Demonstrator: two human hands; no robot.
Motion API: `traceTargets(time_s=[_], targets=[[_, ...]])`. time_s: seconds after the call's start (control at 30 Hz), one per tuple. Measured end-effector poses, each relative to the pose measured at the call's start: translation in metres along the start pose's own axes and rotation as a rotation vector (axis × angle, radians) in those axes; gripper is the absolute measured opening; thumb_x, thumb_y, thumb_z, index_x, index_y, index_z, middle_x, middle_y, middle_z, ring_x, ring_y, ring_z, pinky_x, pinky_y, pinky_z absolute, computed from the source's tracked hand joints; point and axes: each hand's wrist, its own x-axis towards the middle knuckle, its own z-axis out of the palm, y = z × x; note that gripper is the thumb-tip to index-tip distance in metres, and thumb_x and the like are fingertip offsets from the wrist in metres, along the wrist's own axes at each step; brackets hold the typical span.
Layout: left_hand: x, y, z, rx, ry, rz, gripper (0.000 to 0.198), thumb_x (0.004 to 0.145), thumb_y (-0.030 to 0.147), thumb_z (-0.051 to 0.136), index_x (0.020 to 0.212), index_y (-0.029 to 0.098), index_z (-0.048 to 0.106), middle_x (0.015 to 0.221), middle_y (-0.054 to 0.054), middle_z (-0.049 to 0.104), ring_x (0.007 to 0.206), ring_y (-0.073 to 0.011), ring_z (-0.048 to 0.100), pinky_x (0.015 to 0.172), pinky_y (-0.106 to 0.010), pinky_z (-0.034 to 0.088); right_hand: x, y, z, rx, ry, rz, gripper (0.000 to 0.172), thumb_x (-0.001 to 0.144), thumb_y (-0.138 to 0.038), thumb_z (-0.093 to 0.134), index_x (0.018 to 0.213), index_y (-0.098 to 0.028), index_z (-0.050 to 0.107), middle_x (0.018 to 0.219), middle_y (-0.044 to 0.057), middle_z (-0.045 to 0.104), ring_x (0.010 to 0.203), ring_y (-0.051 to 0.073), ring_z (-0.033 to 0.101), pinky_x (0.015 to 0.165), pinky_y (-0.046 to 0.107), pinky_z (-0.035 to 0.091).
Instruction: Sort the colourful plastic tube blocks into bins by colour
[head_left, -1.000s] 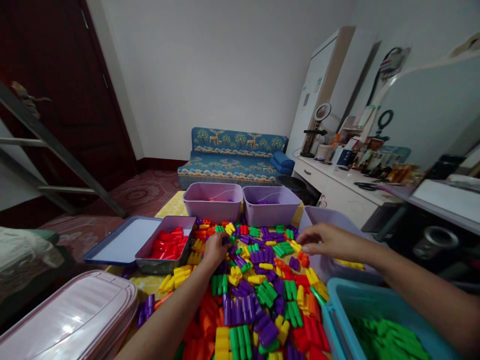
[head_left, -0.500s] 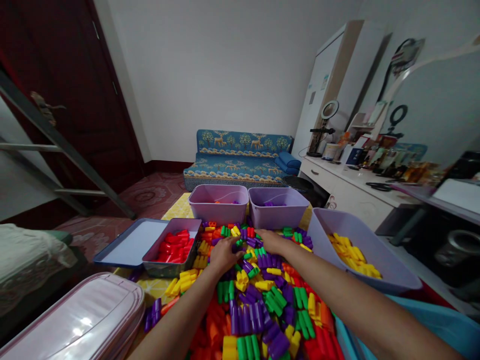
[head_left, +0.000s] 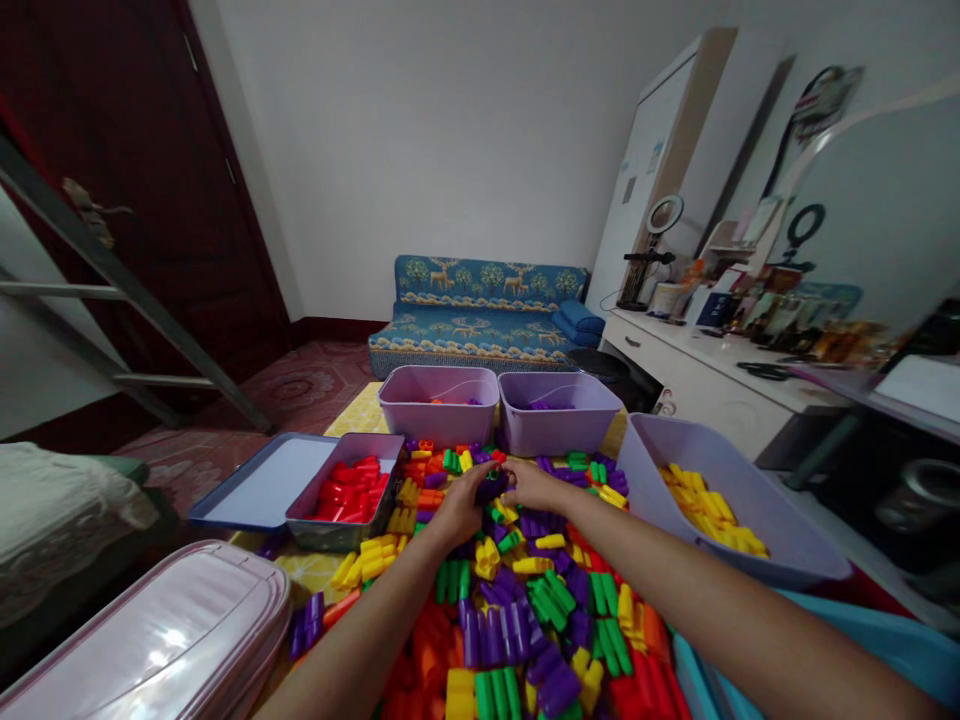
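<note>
A heap of plastic blocks [head_left: 525, 600] in purple, green, yellow, red and orange covers the table in front of me. My left hand [head_left: 459, 510] and my right hand [head_left: 534, 484] meet over the far part of the heap. Both are closed around a bunch of purple blocks [head_left: 491, 487] held between them. A purple tub [head_left: 556, 425] with purple blocks in it stands just behind my hands. To its left is another purple tub [head_left: 439, 418].
A tray of red blocks [head_left: 351, 490] sits left of the heap, beside a blue lid [head_left: 255, 485]. On the right is a tub of yellow blocks [head_left: 716, 515], with a teal bin [head_left: 840, 660] nearer me. A pink case [head_left: 150, 630] lies at lower left.
My right hand crossed from the yellow tub on the right to the middle of the heap. Both hands closed together on purple blocks and lifted them slightly.
</note>
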Motion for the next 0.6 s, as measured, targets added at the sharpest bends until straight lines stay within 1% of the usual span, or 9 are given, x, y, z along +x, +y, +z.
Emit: traceTargets(time_s=[0.1, 0.2, 0.3, 0.4, 0.47, 0.5, 0.53, 0.57, 0.6], targets=[[-0.002, 0.003, -0.003, -0.002, 0.048, -0.067, 0.071, 0.058, -0.007, 0.052, 0.126, 0.014, 0.055, 0.123, -0.011, 0.063, 0.114, -0.0251, 0.057, 0.102, -0.042, 0.043, -0.003, -0.001, 0.0, 0.034, 0.018, 0.014, 0.037, 0.065, -0.012, 0.067, 0.1, -0.015, 0.056, 0.059, -0.009, 0.048, 0.053, 0.008, 0.047, 0.05, 0.019, 0.037], [-0.003, 0.01, -0.006, 0.013, 0.084, -0.15, 0.05, 0.067, 0.003, 0.062, 0.116, 0.014, 0.063, 0.112, -0.01, 0.068, 0.104, -0.024, 0.062, 0.096, -0.039, 0.046, -0.007, -0.001, 0.001, 0.011, 0.067, 0.026, 0.037, 0.068, -0.016, 0.067, 0.102, -0.015, 0.056, 0.063, -0.008, 0.051, 0.055, 0.008, 0.047, 0.052, 0.019, 0.037], [-0.003, 0.016, -0.008, 0.043, 0.075, -0.209, 0.034, 0.075, 0.013, 0.062, 0.109, 0.015, 0.067, 0.1, -0.009, 0.072, 0.092, -0.0224, 0.066, 0.086, -0.035, 0.049, -0.01, -0.001, -0.001, -0.07, 0.1, 0.04, 0.034, 0.068, -0.02, 0.068, 0.101, -0.016, 0.059, 0.066, -0.006, 0.055, 0.059, 0.009, 0.049, 0.056, 0.021, 0.037], [-0.003, 0.019, -0.009, 0.085, 0.041, -0.236, 0.033, 0.078, 0.017, 0.06, 0.11, 0.015, 0.066, 0.096, -0.009, 0.073, 0.089, -0.0222, 0.066, 0.08, -0.032, 0.049, -0.012, -0.004, -0.008, -0.185, 0.094, 0.064, 0.02, 0.07, -0.029, 0.07, 0.087, -0.018, 0.067, 0.068, -0.002, 0.06, 0.065, 0.013, 0.055, 0.061, 0.024, 0.038], [-0.004, 0.021, -0.008, 0.13, 0.025, -0.238, 0.035, 0.076, 0.016, 0.059, 0.11, 0.015, 0.065, 0.101, -0.01, 0.071, 0.094, -0.0228, 0.064, 0.084, -0.033, 0.048, -0.012, -0.008, -0.012, -0.271, 0.102, 0.095, 0.014, 0.07, -0.033, 0.069, 0.072, -0.019, 0.069, 0.071, 0.002, 0.063, 0.071, 0.016, 0.058, 0.064, 0.026, 0.04], [-0.004, 0.021, -0.008, 0.151, 0.02, -0.229, 0.035, 0.075, 0.014, 0.058, 0.109, 0.016, 0.065, 0.104, -0.009, 0.07, 0.096, -0.0228, 0.063, 0.086, -0.033, 0.047, -0.012, -0.01, -0.014, -0.313, 0.117, 0.11, 0.012, 0.07, -0.031, 0.069, 0.07, -0.019, 0.069, 0.075, 0.004, 0.064, 0.076, 0.019, 0.059, 0.067, 0.027, 0.04], [-0.004, 0.022, -0.008, 0.169, 0.017, -0.218, 0.035, 0.073, 0.011, 0.056, 0.106, 0.017, 0.066, 0.105, -0.008, 0.069, 0.099, -0.0225, 0.062, 0.088, -0.033, 0.046, -0.011, -0.012, -0.015, -0.353, 0.137, 0.119, 0.008, 0.07, -0.027, 0.068, 0.072, -0.019, 0.07, 0.081, 0.005, 0.065, 0.081, 0.02, 0.06, 0.07, 0.028, 0.041], [-0.005, 0.022, -0.007, 0.183, 0.014, -0.21, 0.035, 0.07, 0.008, 0.054, 0.102, 0.017, 0.067, 0.105, -0.008, 0.068, 0.099, -0.022, 0.061, 0.09, -0.033, 0.045, -0.01, -0.014, -0.014, -0.386, 0.153, 0.118, 0.009, 0.07, -0.021, 0.066, 0.077, -0.019, 0.071, 0.089, 0.007, 0.065, 0.087, 0.022, 0.06, 0.074, 0.029, 0.041], [-0.005, 0.021, -0.007, 0.192, 0.011, -0.21, 0.035, 0.068, 0.006, 0.053, 0.098, 0.018, 0.067, 0.103, -0.007, 0.067, 0.099, -0.0215, 0.061, 0.089, -0.032, 0.045, -0.008, -0.016, -0.014, -0.413, 0.157, 0.104, 0.018, 0.069, -0.015, 0.064, 0.086, -0.02, 0.071, 0.097, 0.007, 0.064, 0.093, 0.022, 0.06, 0.078, 0.028, 0.041]])
